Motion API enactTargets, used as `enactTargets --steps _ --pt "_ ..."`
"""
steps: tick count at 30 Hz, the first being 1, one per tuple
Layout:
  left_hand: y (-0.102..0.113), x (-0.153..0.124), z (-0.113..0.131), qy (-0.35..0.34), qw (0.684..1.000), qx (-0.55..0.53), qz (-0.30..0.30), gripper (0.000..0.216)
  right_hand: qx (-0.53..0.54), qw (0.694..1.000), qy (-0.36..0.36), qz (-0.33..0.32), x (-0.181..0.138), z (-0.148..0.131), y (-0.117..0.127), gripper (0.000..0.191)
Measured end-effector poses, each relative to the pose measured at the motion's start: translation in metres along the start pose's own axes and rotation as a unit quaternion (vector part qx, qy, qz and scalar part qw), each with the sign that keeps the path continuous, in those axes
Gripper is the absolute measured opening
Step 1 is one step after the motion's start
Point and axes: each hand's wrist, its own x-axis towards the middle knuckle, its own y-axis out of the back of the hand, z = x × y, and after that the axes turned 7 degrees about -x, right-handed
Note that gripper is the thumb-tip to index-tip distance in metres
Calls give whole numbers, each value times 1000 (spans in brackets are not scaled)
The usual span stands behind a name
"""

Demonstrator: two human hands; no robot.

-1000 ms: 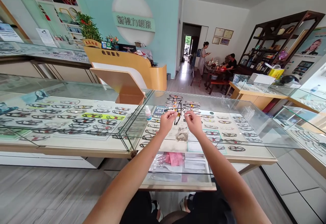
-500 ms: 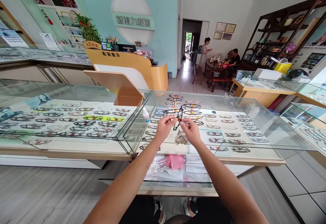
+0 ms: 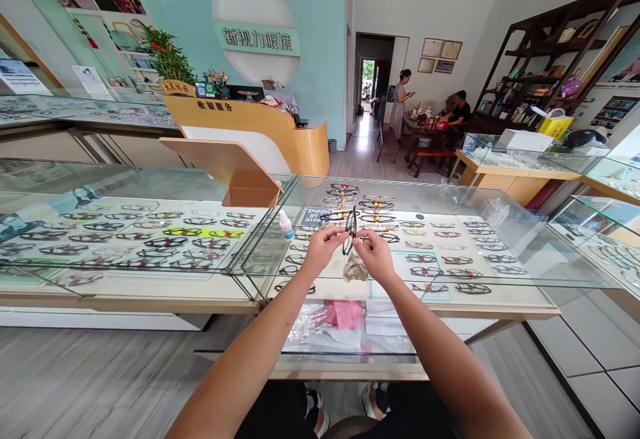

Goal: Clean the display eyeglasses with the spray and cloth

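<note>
Just below the centre of the frame, the left hand (image 3: 324,250) pinches one side of a dark-framed pair of eyeglasses (image 3: 351,232) between thumb and forefinger, its other fingers curled in. The right hand (image 3: 375,254) grips the other side with its fingertips, also nearly closed. The eyeglasses are held edge-on between the hands, at the frame's middle.

Beneath the forearms, a pale wooden drawer (image 3: 350,371) at bottom centre contains clear crinkled plastic packets (image 3: 306,324), a pink sheet (image 3: 346,314) and white papers.

Beyond it, a clear glass display case with a pale wooden edge (image 3: 495,309) contains rows of spectacles (image 3: 463,273). A crumpled beige cloth (image 3: 355,269) lies just below the hands, and a small white plastic bottle with a blue label (image 3: 287,226) leans left of them; whether these two sit on or under the glass, I cannot tell.

At left, a second glass case (image 3: 150,300) contains more frames. Farther off, a curved yellow-orange counter (image 3: 305,146) stands upper left of centre, and two people sit and stand by a dark red table at upper right.
</note>
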Motion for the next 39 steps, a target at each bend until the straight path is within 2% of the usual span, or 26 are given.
enactTargets --steps 5,12,17,21,26,29,35,39 --pt "0 1 4 21 999 -35 5 53 17 1000 -5 -12 1 0 0 32" --pt "-1 1 4 21 999 -31 -2 54 -56 998 12 -3 -1 -5 2 29" --pt "2 2 5 -1 1000 -4 8 52 -105 993 -15 54 -4 -12 7 27" --pt "9 3 5 -23 998 50 11 48 -94 988 -34 116 -2 -11 13 26" --pt "15 3 5 -41 993 113 0 43 -69 973 -4 222 3 -8 25 32" --pt "12 1 7 -46 991 126 -20 42 -76 965 10 251 4 -9 29 31" --pt "2 -4 8 -30 998 59 17 44 -150 958 67 234 -2 -16 22 19" --pt "-1 -7 7 -27 998 59 13 45 -136 976 78 153 -7 -20 11 22"
